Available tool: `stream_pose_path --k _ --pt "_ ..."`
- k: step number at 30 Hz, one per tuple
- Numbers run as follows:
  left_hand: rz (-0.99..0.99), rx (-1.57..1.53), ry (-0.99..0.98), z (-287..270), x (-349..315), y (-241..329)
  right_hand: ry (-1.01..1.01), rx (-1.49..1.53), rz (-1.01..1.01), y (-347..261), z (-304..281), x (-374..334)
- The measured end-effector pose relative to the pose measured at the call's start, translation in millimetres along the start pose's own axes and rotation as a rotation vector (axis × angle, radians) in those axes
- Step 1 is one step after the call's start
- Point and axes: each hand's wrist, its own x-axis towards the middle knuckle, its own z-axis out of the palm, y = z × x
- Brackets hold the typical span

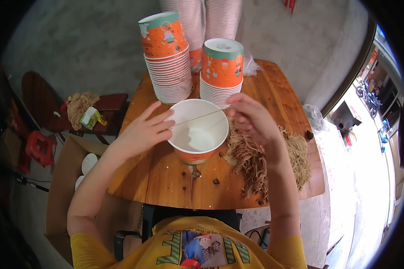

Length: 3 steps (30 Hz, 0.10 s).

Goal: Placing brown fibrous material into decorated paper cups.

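Note:
A white-lined paper bucket (197, 150) with an orange outside stands upright, mouth up, on the wooden table in front of me. A thin tan string (197, 117) runs straight across its mouth between my hands. My right hand (251, 114), fingers bent together, pinches the string at the far right of the rim. At the left rim, my left hand (146, 130) has its far fingers spread, while the string ends at its nearer fingertips; the thumb is hidden. Beneath my right forearm lies a bundle of tan strings (247, 163), with more strings (297, 157) to its right.
Stacks of upside-down orange and green paper buckets, one left (166, 67) and one right (222, 67), stand on the table's far side (274, 85). Taller wrapped stacks (222, 20) rise behind. A cardboard box (60, 188) with white-topped items sits at left, near a red stool (41, 148).

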Motion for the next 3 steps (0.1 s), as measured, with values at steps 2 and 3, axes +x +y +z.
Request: stream_pose_path --k 2,3 --pt "-0.018 -0.013 0.012 10.9 -6.9 -11.9 -0.045 0.244 -0.047 -3.5 -29.4 -8.8" --pt "-0.033 -0.031 0.02 16.5 -8.3 -16.3 -0.056 0.284 -0.068 -5.1 -38.8 -13.4"
